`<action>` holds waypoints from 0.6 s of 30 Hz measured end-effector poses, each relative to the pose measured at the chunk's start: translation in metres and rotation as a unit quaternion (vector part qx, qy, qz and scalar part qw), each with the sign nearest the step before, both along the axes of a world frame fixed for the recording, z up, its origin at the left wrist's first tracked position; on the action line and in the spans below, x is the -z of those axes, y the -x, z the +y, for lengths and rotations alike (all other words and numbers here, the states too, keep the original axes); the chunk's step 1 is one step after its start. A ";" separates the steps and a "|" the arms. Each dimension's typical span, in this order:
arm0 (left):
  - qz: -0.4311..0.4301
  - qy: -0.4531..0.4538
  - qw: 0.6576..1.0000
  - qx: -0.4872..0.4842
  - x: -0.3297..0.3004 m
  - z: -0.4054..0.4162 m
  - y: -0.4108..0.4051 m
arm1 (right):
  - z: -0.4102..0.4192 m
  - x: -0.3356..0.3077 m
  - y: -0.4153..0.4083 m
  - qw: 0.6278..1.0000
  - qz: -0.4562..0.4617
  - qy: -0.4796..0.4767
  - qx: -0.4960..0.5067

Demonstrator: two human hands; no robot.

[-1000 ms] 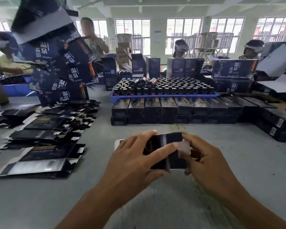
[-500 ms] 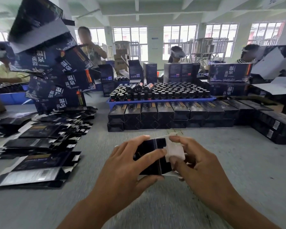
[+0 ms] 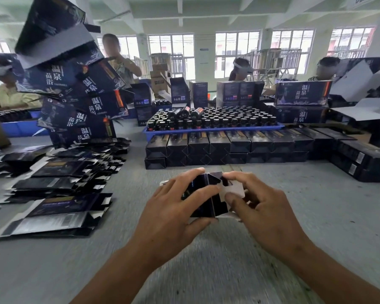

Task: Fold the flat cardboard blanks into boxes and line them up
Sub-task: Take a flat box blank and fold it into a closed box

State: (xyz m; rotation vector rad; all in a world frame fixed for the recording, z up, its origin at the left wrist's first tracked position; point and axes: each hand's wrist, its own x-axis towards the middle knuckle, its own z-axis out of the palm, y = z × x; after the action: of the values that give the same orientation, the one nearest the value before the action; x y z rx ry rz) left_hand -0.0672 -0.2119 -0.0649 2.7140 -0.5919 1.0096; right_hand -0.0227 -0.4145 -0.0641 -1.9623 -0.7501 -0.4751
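A small dark cardboard box (image 3: 203,199) sits half-formed between my hands over the grey table (image 3: 53,270), its end facing me. My left hand (image 3: 173,213) grips its left side, fingers over the top and thumb underneath. My right hand (image 3: 259,207) holds the right side and its fingertips press on the white inner flaps (image 3: 233,189) at the open end. Flat dark blanks (image 3: 59,183) lie fanned in overlapping piles at the left. Folded dark boxes (image 3: 228,148) stand lined up in stacked rows across the table's middle.
Behind the row, a blue tray (image 3: 213,129) holds several dark bottles. Large dark printed cartons (image 3: 75,95) are stacked crookedly at the back left, more at the back right (image 3: 303,93). More folded boxes (image 3: 360,161) run along the right. People work at the far side.
The box has turned in my hands so that its end faces me. My right fingers have moved onto the white flaps and are pushing them in. The camera tilted slightly up.
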 end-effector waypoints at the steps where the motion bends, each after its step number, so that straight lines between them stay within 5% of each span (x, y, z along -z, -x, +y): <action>1: 0.001 0.003 1.000 -0.001 0.000 0.000 0.001 | 0.001 -0.001 0.000 1.000 -0.006 0.006 0.005; 18: -0.006 -0.007 1.000 -0.017 0.001 0.001 0.001 | 0.006 -0.001 -0.001 1.000 -0.013 -0.008 0.015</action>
State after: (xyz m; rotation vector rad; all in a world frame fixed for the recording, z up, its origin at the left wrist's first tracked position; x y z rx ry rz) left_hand -0.0687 -0.2112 -0.0660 2.7416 -0.5605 1.0331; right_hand -0.0217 -0.4084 -0.0629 -1.9578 -0.7323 -0.5247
